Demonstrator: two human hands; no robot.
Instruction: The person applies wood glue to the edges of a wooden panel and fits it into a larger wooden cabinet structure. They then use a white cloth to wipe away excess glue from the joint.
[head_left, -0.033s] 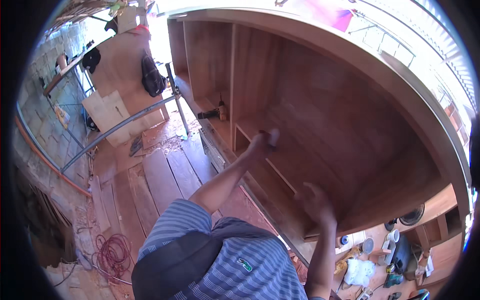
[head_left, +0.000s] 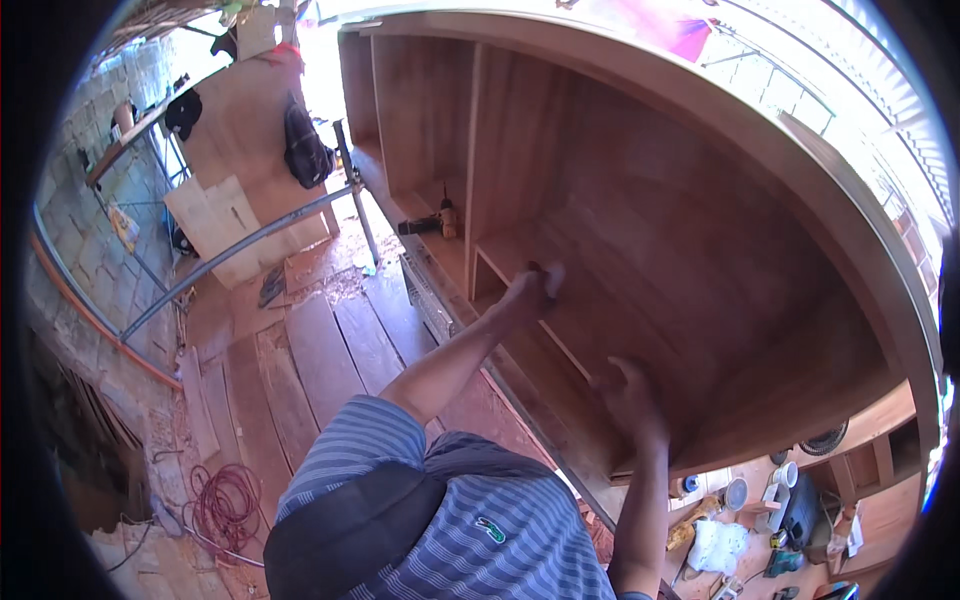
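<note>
A large brown wooden cabinet [head_left: 760, 200] with open compartments fills the space in front of me. My left hand [head_left: 528, 295] reaches into it, just above a low inner ledge. Its fingers are closed round a small pale piece [head_left: 554, 278], perhaps a folded sheet or rag; its kind is too blurred to tell. Nearer to me, my right hand [head_left: 635, 400] hovers over the lower part of the cabinet, fingers apart and holding nothing. Whether it touches the wood I cannot tell. A cordless drill [head_left: 443, 218] with an orange-and-black body stands in the compartment to the left.
A metal scaffold rail [head_left: 250, 245] crosses at the left, near a backpack [head_left: 305, 148] hanging on a board. Wooden planks [head_left: 325, 350] form the floor. A coiled red hose [head_left: 225, 505] lies at lower left. Tubs, a white bag [head_left: 718, 547] and tools clutter the lower right.
The view has shifted very slightly. Both hands stay nearly where they were, the left still closed on the pale piece.
</note>
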